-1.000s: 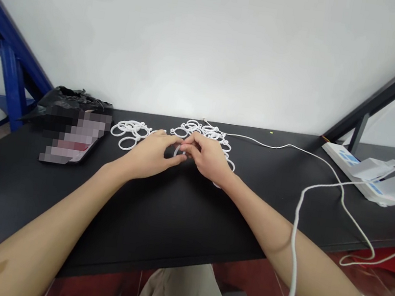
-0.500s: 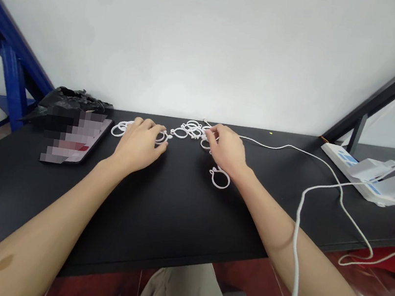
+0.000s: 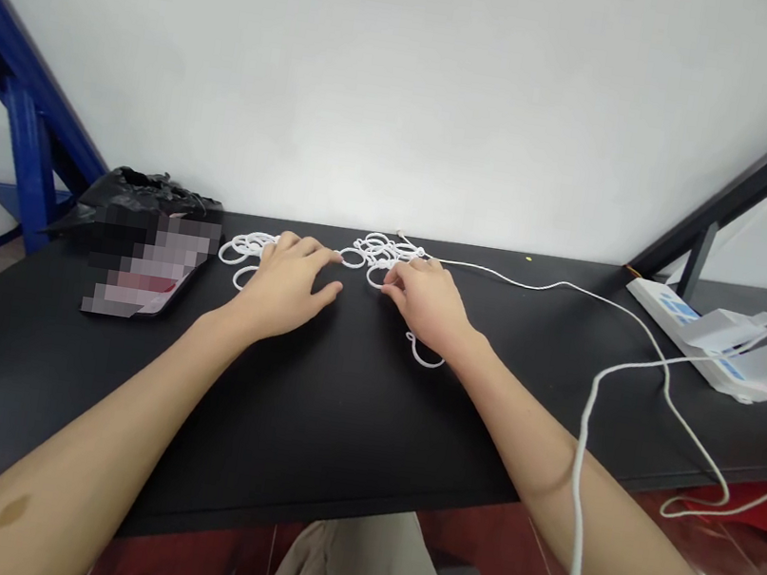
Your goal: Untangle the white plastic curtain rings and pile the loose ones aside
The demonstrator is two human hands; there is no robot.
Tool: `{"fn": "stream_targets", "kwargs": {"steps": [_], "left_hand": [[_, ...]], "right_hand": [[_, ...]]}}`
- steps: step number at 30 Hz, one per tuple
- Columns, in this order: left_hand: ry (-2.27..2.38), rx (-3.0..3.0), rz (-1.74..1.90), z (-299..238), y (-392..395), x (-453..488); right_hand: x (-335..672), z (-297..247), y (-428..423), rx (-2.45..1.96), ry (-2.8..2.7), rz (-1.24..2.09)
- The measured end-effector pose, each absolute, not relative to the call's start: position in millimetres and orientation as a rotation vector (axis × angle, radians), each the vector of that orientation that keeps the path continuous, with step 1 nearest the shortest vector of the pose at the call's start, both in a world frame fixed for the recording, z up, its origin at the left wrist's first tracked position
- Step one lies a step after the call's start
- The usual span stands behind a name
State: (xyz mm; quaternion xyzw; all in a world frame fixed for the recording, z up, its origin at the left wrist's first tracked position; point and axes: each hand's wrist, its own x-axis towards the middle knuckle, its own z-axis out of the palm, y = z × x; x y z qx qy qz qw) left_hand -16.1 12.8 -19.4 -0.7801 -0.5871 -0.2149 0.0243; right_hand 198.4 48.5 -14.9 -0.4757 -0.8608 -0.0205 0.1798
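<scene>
Resting palm-down on the black table [image 3: 336,415], both hands lie among white plastic rings. The left hand [image 3: 287,285] has its fingers spread loosely over the left pile of rings [image 3: 245,248], closed on nothing. The right hand [image 3: 428,304] reaches its fingertips [image 3: 390,281] to the middle pile of rings [image 3: 378,253]; whether they pinch a ring cannot be told. One lone ring [image 3: 425,356] lies just beside the right wrist, partly hidden under it. Left of the rings sit a phone [image 3: 147,272] and a crumpled black bag [image 3: 138,191]. A white cable [image 3: 590,395] runs from the rings across the table toward a power strip [image 3: 699,340] at the far right.
</scene>
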Motion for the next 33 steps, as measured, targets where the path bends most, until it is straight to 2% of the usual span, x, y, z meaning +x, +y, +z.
{"fn": "stream_targets", "kwargs": {"steps": [8,16,26,33], "left_hand": [[-1.587,-2.677,-0.682,-18,13,-16],[-1.894,-2.579,-0.83,-4,8,-12],[-1.939,-2.599,-1.213,-3,5,-11],[-1.836,-2.5,-1.166,-1,5,-15]], "right_hand": [[182,-12,31,-0.996,-2.402,0.24],[180,-17,33,-1.0,-2.127,0.399],[178,-12,32,-0.989,-2.122,0.658],[178,-19,43,-0.97,-1.651,1.317]]}}
